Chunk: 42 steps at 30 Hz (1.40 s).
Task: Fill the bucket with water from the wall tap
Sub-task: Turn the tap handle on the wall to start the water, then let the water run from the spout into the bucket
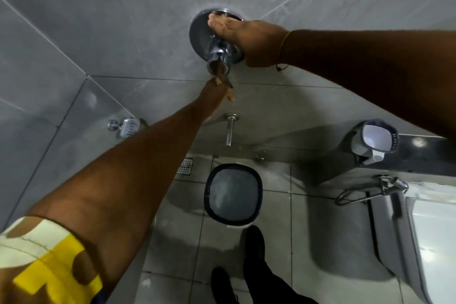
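Feet first: black shoes sit at the near edge of the tiled floor, and just beyond them the bucket stands on the floor, dark-rimmed, with what looks like water already showing inside, though I can't judge how deep. Above it on the wall I've got the spout poking out, pretty much in line with the bucket's far rim; I can't make out a clear stream from here. To the left there's a floor drain and a soap dish on the side wall; to the right a jug-like container on a ledge and a chrome fitting near the toilet. Now up to the work: my left hand reaches for the lower end of the mixer lever, fingers narrowed as if pinching its tip, but whether they've truly closed on it I can't tell. My right hand lies flat and wide across the round wall plate, holding nothing, just braced. Risks, as I read it: too hard a push on that lever and the flow could overshoot the bucket's rim and splash the floor; the spout lines up with the far edge, so a weak stream might miss; wet chrome could slip from a pinch grip.
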Each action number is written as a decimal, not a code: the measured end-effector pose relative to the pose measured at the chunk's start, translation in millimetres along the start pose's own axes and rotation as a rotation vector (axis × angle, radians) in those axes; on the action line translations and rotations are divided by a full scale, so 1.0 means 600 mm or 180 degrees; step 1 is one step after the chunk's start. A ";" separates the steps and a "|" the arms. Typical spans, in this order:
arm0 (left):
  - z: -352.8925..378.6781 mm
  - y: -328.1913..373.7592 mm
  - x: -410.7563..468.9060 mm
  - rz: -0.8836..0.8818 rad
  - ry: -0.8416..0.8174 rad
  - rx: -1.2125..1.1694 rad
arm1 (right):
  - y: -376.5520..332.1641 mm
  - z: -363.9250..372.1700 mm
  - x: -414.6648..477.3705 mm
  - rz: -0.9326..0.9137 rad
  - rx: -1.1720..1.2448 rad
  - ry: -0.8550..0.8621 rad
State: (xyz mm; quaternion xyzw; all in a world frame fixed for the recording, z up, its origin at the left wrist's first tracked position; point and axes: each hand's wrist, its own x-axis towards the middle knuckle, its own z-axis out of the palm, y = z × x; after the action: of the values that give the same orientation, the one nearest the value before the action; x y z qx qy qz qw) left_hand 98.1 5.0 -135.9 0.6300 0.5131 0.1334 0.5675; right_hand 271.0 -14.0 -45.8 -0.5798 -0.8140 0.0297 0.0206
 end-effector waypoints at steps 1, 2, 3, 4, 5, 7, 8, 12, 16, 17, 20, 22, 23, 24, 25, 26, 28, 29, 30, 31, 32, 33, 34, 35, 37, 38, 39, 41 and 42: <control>-0.002 -0.005 -0.002 0.0067 -0.0005 0.0107 | 0.000 0.000 0.000 -0.0006 -0.0028 -0.0008; -0.005 -0.009 -0.003 0.0125 -0.0013 0.0231 | 0.000 -0.001 0.001 -0.0017 -0.0043 -0.0013; -0.009 -0.012 -0.003 0.0128 0.0041 0.0364 | -0.001 -0.002 0.000 -0.0017 -0.0047 -0.0019; -0.014 -0.013 -0.003 0.0085 0.0124 0.0459 | -0.003 -0.003 0.000 -0.0008 -0.0044 -0.0023; -0.018 -0.013 -0.004 0.0044 0.0180 0.0520 | -0.004 -0.004 -0.001 0.0006 -0.0039 -0.0027; -0.023 -0.011 -0.002 0.0028 0.0144 0.0591 | -0.006 -0.005 -0.001 0.0032 -0.0037 -0.0045; -0.021 -0.009 -0.003 0.0040 0.0150 0.0643 | -0.006 -0.004 -0.001 0.0040 -0.0040 -0.0054; -0.004 -0.014 -0.010 0.0171 0.0309 0.0790 | -0.010 -0.002 -0.003 0.0064 -0.0047 -0.0065; -0.004 -0.022 -0.006 0.0259 0.0396 0.1158 | -0.012 -0.004 -0.004 0.0076 -0.0040 -0.0087; -0.006 -0.025 -0.004 0.0262 0.0388 0.1193 | -0.012 -0.005 -0.004 0.0069 -0.0036 -0.0090; -0.012 -0.032 0.003 0.0391 0.0321 0.1540 | -0.012 -0.005 -0.005 0.0073 -0.0038 -0.0072; -0.015 -0.038 0.003 0.0518 0.0303 0.1923 | -0.012 -0.005 -0.005 0.0067 -0.0045 -0.0067; -0.015 -0.040 0.003 0.0574 0.0313 0.2090 | -0.013 -0.005 -0.005 0.0069 -0.0057 -0.0076; -0.014 -0.043 0.002 0.0654 0.0323 0.2232 | -0.015 -0.004 -0.005 0.0077 -0.0073 -0.0092; -0.013 -0.046 0.001 0.0748 0.0327 0.2332 | -0.015 -0.005 -0.005 0.0083 -0.0083 -0.0103; -0.013 -0.048 0.000 0.0837 0.0325 0.2390 | -0.015 -0.005 -0.005 0.0083 -0.0086 -0.0102; -0.014 -0.052 -0.002 0.0992 0.0350 0.2492 | -0.015 -0.004 -0.004 0.0063 -0.0099 -0.0073; -0.016 -0.053 -0.004 0.1073 0.0380 0.2549 | -0.015 -0.004 -0.004 0.0056 -0.0112 -0.0060; -0.019 -0.055 -0.005 0.1153 0.0399 0.2603 | -0.015 -0.004 -0.004 0.0052 -0.0120 -0.0046; -0.022 -0.057 -0.006 0.1231 0.0388 0.2655 | -0.015 -0.003 -0.004 0.0052 -0.0121 -0.0032; -0.024 -0.058 -0.006 0.1298 0.0358 0.2704 | -0.016 -0.002 -0.004 0.0056 -0.0117 -0.0017; -0.026 -0.060 -0.007 0.1350 0.0325 0.2741 | -0.016 -0.002 -0.003 0.0064 -0.0114 -0.0005; -0.029 -0.062 -0.007 0.1396 0.0299 0.2760 | -0.016 -0.001 -0.003 0.0073 -0.0112 0.0004; -0.030 -0.063 -0.008 0.1429 0.0286 0.2769 | -0.016 0.000 -0.002 0.0081 -0.0112 0.0016; -0.029 -0.066 -0.010 0.1469 0.0304 0.2780 | -0.017 0.002 -0.002 0.0081 -0.0115 0.0050; -0.028 -0.068 -0.011 0.1474 0.0324 0.2768 | -0.017 0.003 -0.003 0.0088 -0.0116 0.0071; -0.025 -0.068 -0.013 0.1474 0.0340 0.2748 | -0.018 0.004 -0.003 0.0101 -0.0114 0.0093; -0.021 -0.069 -0.015 0.1474 0.0354 0.2710 | -0.019 0.008 -0.003 0.0124 -0.0090 0.0135; -0.019 -0.069 -0.016 0.1468 0.0364 0.2688 | -0.019 0.010 -0.003 0.0126 -0.0068 0.0155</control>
State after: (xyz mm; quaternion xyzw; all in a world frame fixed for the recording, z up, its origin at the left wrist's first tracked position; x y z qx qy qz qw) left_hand 64.7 -2.9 -163.7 0.8943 0.3997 0.0702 0.1886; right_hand 260.4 -19.5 -50.8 -0.5965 -0.8019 0.0074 0.0336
